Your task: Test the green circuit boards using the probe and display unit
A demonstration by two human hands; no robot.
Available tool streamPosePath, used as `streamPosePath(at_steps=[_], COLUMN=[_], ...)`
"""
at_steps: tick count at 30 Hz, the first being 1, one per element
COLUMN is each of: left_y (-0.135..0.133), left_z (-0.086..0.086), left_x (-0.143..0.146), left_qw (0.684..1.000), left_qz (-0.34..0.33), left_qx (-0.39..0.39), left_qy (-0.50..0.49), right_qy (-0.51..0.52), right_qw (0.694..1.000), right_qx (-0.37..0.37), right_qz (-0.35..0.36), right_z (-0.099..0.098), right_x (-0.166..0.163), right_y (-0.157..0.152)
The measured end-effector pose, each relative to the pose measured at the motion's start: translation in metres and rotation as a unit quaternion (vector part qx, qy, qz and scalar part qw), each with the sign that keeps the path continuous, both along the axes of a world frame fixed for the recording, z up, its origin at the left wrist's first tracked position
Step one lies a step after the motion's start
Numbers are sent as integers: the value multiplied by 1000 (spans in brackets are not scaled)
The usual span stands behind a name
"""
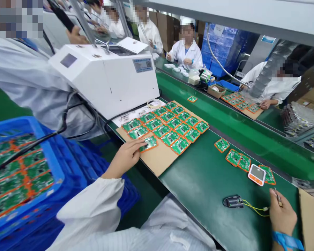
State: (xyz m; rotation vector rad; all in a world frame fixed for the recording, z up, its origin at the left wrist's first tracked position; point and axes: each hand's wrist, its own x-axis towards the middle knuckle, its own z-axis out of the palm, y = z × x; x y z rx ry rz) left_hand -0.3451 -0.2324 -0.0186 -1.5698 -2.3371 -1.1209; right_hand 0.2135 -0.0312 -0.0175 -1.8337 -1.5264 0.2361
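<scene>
My left hand [125,155] reaches out to a green circuit board with an orange rim [148,143] lying on a brown cardboard sheet [157,158]; the fingers pinch its near edge. Several more such boards [170,127] lie in rows on the same sheet. My right hand [281,212], a blue band at its wrist, is closed on a thin metal tool [278,197] beside the yellow wires [255,208] of a small black part [232,202] on the green mat [199,181].
Loose boards [237,158] and a white-and-orange device [256,174] lie on the mat ahead. A white machine [107,75] stands at the left, blue crates of boards [18,174] beside me. Several white-coated people work along the conveyor [238,127]. A cardboard piece [312,219] lies at the right.
</scene>
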Motion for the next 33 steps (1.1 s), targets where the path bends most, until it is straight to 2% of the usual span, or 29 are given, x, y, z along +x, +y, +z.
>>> streamPosePath(at_steps=[10, 12, 14, 16, 18, 20, 21, 22, 24, 27, 28, 30, 32, 33], left_y=[11, 15, 27, 50, 85, 127, 147, 167, 203, 240, 249, 262, 267, 266], left_z=[-7, 0, 16, 35, 53, 61, 60, 57, 43, 19, 13, 8, 14, 20], left_x=[16, 20, 33, 62, 107, 162, 189, 214, 251, 266, 263, 251, 244, 245], left_qw=[989, 987, 989, 993, 996, 985, 979, 976, 979, 979, 980, 972, 930, 891], left_qz=[112, 117, 106, 62, -39, -163, -203, -216, -180, -114, -110, -126, -164, -192], left_qx=[-22, -14, 14, 56, 75, 52, 24, -14, -99, -172, -165, -115, -68, -49], left_qy=[100, 106, 106, 79, 29, -8, -12, -8, 7, -3, -29, -161, -323, -409], right_qy=[36, 42, 51, 59, 61, 65, 68, 79, 93, 115, 119, 127, 146, 161], right_qw=[999, 998, 996, 993, 991, 989, 988, 987, 985, 983, 982, 981, 977, 973], right_qx=[19, 31, 49, 63, 67, 75, 77, 84, 90, 92, 89, 84, 86, 88], right_qz=[21, 34, 51, 75, 99, 112, 118, 115, 117, 110, 114, 123, 132, 138], right_z=[1, 2, 3, 4, 6, 6, 6, 5, 4, 3, 3, 5, 8, 9], right_x=[-4, -5, -7, -10, -14, -17, -18, -19, -20, -23, -24, -27, -30, -31], right_y=[0, 0, -1, -3, -3, -2, -1, 0, 0, 0, 0, 1, 2, 2])
